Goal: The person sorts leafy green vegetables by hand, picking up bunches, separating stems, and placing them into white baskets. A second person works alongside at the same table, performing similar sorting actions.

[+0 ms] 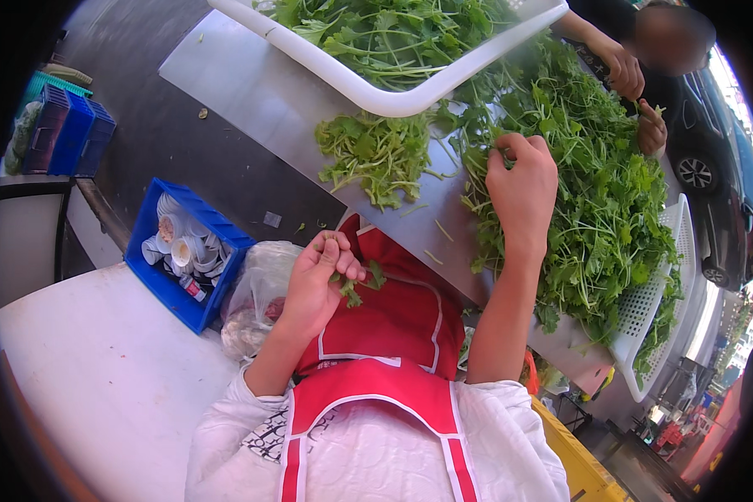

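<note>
My left hand (323, 276) is in front of the red apron (383, 314), its fingers closed around a small leafy green sprig (351, 293) that hangs below them. Over the large heap of leafy green stems (577, 157) on the metal table, my right hand (524, 182) has its fingers curled down against the leaves. Whether it grips a stem is hidden. A smaller pile of paler trimmed greens (376, 157) lies left of my right hand, with a few loose stem bits (442, 231) near the table's edge. More greens fill the white plastic basket (408, 103) at the far side.
Across the metal table (257, 106), a co-worker's hands (624, 69) hold a stem. A perforated white basket (643, 314) tilts at the right. On the left, a blue crate (188, 251) of used cups stands beside a clear plastic bag (257, 295) and a white surface (113, 376).
</note>
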A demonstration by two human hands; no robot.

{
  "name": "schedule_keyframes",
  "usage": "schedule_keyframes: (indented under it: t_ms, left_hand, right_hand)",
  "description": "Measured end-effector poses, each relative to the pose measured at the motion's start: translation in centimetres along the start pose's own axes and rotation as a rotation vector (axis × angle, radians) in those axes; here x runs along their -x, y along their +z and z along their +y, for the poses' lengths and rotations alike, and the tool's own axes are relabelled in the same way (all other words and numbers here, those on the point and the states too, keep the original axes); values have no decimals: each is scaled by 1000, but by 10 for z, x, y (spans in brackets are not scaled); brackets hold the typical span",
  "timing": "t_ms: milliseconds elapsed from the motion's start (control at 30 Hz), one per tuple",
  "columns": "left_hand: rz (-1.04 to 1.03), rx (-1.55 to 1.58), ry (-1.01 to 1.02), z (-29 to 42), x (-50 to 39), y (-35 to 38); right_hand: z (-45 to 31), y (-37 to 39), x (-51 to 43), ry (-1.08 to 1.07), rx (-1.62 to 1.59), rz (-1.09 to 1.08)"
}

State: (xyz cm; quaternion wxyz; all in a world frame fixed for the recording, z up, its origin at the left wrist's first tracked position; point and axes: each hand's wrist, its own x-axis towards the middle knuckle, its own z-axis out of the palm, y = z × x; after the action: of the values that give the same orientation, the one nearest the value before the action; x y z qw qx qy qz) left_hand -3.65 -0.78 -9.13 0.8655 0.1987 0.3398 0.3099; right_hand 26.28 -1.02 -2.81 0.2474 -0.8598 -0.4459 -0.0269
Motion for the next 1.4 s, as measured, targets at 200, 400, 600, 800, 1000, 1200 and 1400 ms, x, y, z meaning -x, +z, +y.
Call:
schedule_keyframes:
  t_ms: [200, 400, 600, 800, 1000, 1200, 1400]
  left_hand:
    - [10, -14, 6, -2, 0, -8]
    - [27, -30, 22, -2, -4, -10]
    - [44, -22, 1, 1, -8, -6]
    - [73, -69, 56, 11, -2, 0]
    - [139, -129, 132, 23, 2, 8]
    - [25, -287, 245, 28, 7, 44]
    - [-365, -611, 531, 55, 3, 130]
  right_hand:
    - [-5, -39, -6, 33, -270, 168]
    - [5, -86, -23, 54, -587, 244]
    - [15, -130, -40, 258, -1032, 63]
    - [21, -155, -51, 201, -940, 41]
    - [36, -159, -54, 153, -916, 50]
    - [64, -182, -50, 27, -929, 9]
    - [43, -184, -35, -67, -1063, -127]
